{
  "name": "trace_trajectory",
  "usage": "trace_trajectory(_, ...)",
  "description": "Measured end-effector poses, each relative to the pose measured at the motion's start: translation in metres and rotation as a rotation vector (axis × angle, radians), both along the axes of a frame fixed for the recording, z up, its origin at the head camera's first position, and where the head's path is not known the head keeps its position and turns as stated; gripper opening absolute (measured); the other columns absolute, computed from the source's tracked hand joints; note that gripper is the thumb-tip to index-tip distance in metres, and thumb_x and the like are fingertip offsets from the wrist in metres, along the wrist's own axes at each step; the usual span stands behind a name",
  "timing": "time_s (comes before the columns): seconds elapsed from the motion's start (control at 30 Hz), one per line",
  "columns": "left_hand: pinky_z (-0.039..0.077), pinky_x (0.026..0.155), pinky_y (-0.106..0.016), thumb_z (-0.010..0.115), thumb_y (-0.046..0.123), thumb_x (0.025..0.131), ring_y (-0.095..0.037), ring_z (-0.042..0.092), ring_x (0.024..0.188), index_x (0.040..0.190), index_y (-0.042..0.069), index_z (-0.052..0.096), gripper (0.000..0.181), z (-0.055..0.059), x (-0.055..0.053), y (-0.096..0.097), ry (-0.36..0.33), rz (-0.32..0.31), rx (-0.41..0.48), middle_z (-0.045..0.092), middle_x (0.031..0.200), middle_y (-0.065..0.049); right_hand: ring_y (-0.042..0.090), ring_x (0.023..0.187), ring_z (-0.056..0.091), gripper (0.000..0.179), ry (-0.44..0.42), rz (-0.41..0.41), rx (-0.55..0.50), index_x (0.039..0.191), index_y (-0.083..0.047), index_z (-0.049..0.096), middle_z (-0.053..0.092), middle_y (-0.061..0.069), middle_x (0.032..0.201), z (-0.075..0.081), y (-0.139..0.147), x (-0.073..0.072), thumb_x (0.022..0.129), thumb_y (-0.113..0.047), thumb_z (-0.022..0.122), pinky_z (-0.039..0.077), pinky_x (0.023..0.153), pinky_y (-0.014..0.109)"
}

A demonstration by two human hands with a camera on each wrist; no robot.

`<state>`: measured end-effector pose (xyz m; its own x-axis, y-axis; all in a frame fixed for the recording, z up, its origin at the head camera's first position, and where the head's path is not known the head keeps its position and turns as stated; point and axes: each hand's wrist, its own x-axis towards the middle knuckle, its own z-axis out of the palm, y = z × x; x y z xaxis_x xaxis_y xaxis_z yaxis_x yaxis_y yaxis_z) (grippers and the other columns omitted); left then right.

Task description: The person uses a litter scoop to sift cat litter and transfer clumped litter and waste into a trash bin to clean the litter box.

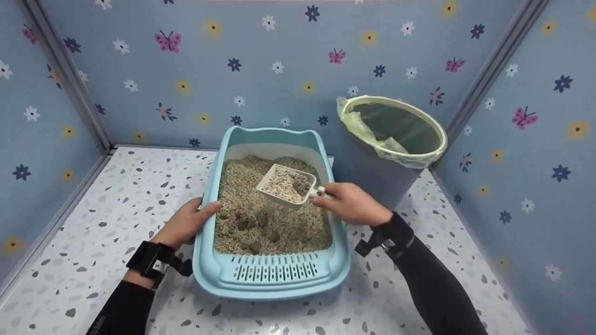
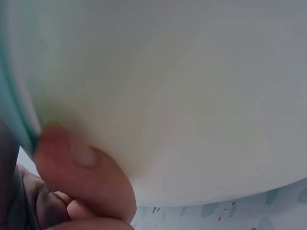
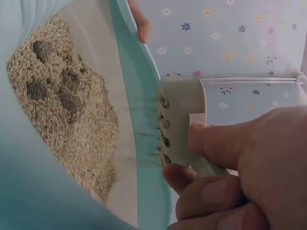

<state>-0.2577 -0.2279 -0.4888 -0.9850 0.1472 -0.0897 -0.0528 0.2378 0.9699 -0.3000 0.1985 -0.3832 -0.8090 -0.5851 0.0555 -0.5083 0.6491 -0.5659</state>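
Observation:
In the head view, my right hand (image 1: 351,204) grips the handle of a pale litter scoop (image 1: 281,201), held over the litter box (image 1: 270,291). Pellet litter and a dark clump lie in the scoop. Slots along its side show in the right wrist view, with blurred streaks of litter falling from them. My left hand (image 1: 186,221) holds the box's left rim, thumb over the top and fingers curled outside, where the left wrist view shows them against the wall. Tan litter (image 1: 247,181) fills the box, and several dark clumps (image 1: 249,221) lie toward its slotted front.
Behind the box's right side stands a tall grey bin (image 1: 377,172) with a thin yellow-green liner (image 1: 368,132) folded over its rim. The speckled floor (image 1: 125,195) surrounds the box. Flower-patterned panels (image 1: 279,65) enclose the back and both sides.

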Motion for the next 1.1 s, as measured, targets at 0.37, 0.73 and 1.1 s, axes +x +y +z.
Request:
trace_trajectory(0.37, 0.068, 0.062, -0.044, 0.062, 0.05, 0.114, -0.029, 0.076, 0.077, 0.145, -0.006, 0.049, 0.065, -0.002, 0.0, -0.005, -0.008, 0.023, -0.023, 0.069, 0.098, -0.017, 0.011, 0.067, 0.049, 0.038, 0.006, 0.017, 0.005, 0.091, -0.02, 0.065, 0.051, -0.009, 0.074, -0.001, -0.005, -0.001, 0.11, -0.053, 0.068, 0.046, 0.064, 0.034)
trace_trajectory(0.73, 0.068, 0.063, -0.044, 0.063, 0.049, 0.114, -0.03, 0.077, 0.078, 0.146, -0.007, 0.048, 0.066, 0.003, -0.001, -0.001, -0.009, 0.014, -0.023, 0.07, 0.103, -0.023, 0.013, 0.069, 0.054, 0.033, 0.035, -0.018, 0.022, 0.088, -0.021, 0.065, 0.054, -0.009, 0.076, 0.009, 0.042, 0.007, 0.109, -0.045, 0.074, 0.047, 0.067, 0.034)
trace_trajectory(1.1, 0.06, 0.051, -0.033, 0.063, 0.044, 0.114, -0.021, 0.072, 0.068, 0.146, -0.008, 0.049, 0.063, 0.0, -0.002, 0.001, -0.01, 0.004, -0.001, 0.069, 0.094, -0.015, 0.01, 0.066, 0.049, 0.037, -0.023, 0.078, 0.022, 0.094, -0.021, 0.068, 0.053, -0.009, 0.075, 0.004, -0.004, -0.005, 0.11, -0.054, 0.067, 0.044, 0.062, 0.033)
